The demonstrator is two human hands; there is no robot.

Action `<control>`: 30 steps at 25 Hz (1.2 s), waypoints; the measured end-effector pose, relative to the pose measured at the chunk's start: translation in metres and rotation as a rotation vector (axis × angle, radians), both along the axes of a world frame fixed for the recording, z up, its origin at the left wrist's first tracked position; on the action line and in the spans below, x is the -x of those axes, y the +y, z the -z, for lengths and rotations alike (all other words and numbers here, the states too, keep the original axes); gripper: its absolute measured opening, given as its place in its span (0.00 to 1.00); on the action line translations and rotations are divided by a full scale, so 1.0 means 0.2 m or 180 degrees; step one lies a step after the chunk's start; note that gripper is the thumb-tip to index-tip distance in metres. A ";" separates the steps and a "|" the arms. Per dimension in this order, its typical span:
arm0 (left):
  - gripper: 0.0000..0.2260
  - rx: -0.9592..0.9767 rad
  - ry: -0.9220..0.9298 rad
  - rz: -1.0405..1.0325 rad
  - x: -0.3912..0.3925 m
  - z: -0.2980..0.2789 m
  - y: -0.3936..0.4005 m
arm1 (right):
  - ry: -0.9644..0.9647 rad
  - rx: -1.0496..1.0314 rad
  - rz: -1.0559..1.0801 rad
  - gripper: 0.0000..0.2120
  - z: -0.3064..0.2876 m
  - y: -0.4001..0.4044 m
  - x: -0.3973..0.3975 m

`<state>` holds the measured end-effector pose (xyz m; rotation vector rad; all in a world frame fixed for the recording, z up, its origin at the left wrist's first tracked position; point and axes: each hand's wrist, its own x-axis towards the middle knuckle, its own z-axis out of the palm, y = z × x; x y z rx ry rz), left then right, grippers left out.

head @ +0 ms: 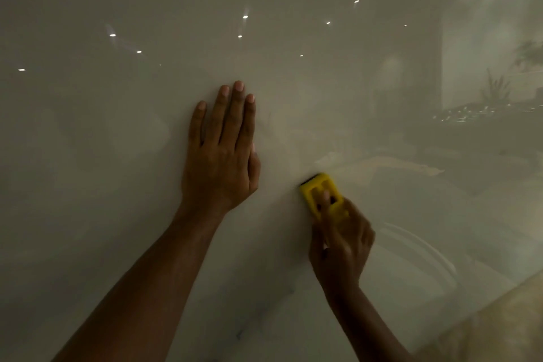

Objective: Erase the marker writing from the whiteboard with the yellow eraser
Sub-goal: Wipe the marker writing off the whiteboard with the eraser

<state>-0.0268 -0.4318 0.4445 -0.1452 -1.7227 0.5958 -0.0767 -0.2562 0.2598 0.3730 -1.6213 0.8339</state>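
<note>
Clearly the right hand (342, 247) grips the yellow eraser (323, 195) against the whiteboard (117, 126), its long axis tilted up-left. The left hand (223, 153) rests flat and spread, just beside it. I can make out no clear writing.

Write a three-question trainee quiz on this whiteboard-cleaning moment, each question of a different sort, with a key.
1. True or false: the left hand lies flat and open against the whiteboard.
2. Multiple choice: the right hand holds
A. a marker
B. the yellow eraser
C. a cloth
3. Fill in: seen from the head camera, the eraser sits to the lower ______ of the left hand.

Key
1. True. Its fingers are spread upward on the board and it holds nothing.
2. B. The right hand presses the eraser to the board.
3. Right.
</note>
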 end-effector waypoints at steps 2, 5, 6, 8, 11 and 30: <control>0.32 0.0003 0.0001 0.0021 0.00 0.00 0.01 | 0.0026 0.0299 -0.0108 0.27 0.07 -0.12 -0.05; 0.32 0.0016 0.0030 0.0004 0.00 0.01 0.01 | 0.1239 -0.1847 -0.0419 0.26 0.26 -0.24 -0.17; 0.32 0.0011 0.0041 -0.0002 0.00 0.01 0.01 | 0.1371 -0.2242 -0.0393 0.24 0.26 -0.20 -0.15; 0.31 -0.0008 0.0060 -0.0018 -0.01 0.01 0.01 | 0.1184 -0.1606 -0.0114 0.25 0.18 -0.08 -0.06; 0.31 -0.0008 0.0039 -0.0061 -0.02 0.01 0.02 | 0.0008 0.0030 0.0048 0.25 0.13 -0.07 -0.02; 0.30 -0.0019 0.0066 -0.0157 -0.01 0.02 0.02 | 0.0094 -0.0270 0.0000 0.20 0.18 -0.07 -0.10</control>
